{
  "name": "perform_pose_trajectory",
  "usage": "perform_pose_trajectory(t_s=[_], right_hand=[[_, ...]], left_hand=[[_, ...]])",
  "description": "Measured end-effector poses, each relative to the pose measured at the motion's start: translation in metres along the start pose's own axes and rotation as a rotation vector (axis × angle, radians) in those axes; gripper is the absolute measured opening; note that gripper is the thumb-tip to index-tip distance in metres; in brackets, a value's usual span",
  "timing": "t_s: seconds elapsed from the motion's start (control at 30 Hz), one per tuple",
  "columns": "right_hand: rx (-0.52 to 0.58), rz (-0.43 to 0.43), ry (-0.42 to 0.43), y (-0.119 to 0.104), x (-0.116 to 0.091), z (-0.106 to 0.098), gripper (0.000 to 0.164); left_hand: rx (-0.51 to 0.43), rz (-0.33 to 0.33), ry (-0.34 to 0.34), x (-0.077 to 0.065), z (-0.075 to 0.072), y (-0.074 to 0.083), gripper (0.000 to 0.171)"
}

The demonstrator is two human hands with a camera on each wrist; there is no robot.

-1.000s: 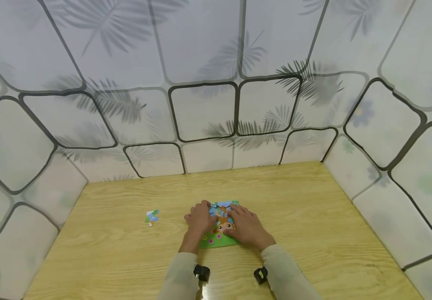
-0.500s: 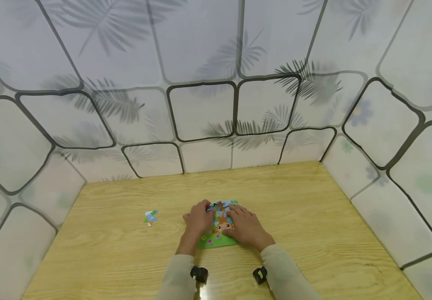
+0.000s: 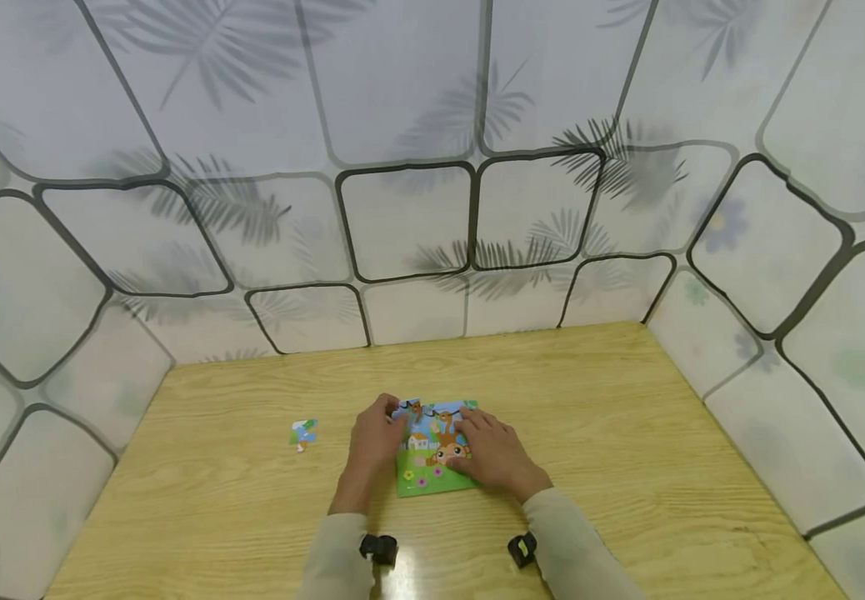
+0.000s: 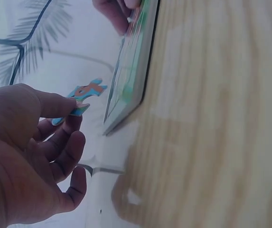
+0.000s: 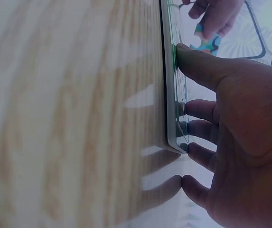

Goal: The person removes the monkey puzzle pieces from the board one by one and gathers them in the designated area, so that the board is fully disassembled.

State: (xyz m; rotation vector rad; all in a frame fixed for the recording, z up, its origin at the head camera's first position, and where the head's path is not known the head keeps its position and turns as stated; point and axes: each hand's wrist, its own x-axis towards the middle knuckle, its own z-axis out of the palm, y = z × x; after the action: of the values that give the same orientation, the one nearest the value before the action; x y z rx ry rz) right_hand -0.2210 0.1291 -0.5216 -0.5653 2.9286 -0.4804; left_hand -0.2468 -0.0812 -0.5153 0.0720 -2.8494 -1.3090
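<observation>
My left hand [image 3: 371,442] pinches a puzzle piece [image 4: 90,90] between thumb and index finger. The piece, blue with orange-brown, is lifted off the board near its upper left corner; the other fingers curl loosely below. A flat jigsaw puzzle [image 3: 432,482] with a monkey face, a small house, flowers and green grass lies on the table. On its right side rests my right hand [image 3: 500,454], which covers part of the picture. In the right wrist view, the right thumb and fingertips touch the top of the puzzle board [image 5: 170,95].
A small cluster of loose puzzle pieces [image 3: 303,435] lies left of the board. The wooden table [image 3: 590,400] meets patterned wall sheets [image 3: 417,308] at the back and sides. A small black device [image 3: 378,550] sits on each wrist.
The left hand, earlier over the board's upper left, has lifted a piece and moved left with it, uncovering the house and grass. The right hand has stayed in place.
</observation>
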Motion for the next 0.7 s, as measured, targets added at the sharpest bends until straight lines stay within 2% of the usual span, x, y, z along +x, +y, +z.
perform_pose_trajectory(t_s=[0.17, 0.3, 0.53, 0.7], right_hand=[[-0.005, -0.002, 0.001, 0.001, -0.001, -0.001, 0.062], [-0.004, 0.001, -0.001, 0.001, -0.002, -0.002, 0.061], [0.007, -0.009, 0.003, 0.0, -0.002, -0.003, 0.06], [0.012, -0.003, -0.009, 0.001, -0.002, 0.0, 0.062]], left_hand=[[0.006, 0.036, 0.018, 0.0, -0.009, -0.007, 0.034], [0.006, 0.076, 0.032, 0.001, -0.014, -0.014, 0.031], [0.023, 0.051, 0.034, 0.003, -0.028, -0.027, 0.029], [0.041, 0.059, 0.015, 0.002, -0.041, -0.034, 0.032]])
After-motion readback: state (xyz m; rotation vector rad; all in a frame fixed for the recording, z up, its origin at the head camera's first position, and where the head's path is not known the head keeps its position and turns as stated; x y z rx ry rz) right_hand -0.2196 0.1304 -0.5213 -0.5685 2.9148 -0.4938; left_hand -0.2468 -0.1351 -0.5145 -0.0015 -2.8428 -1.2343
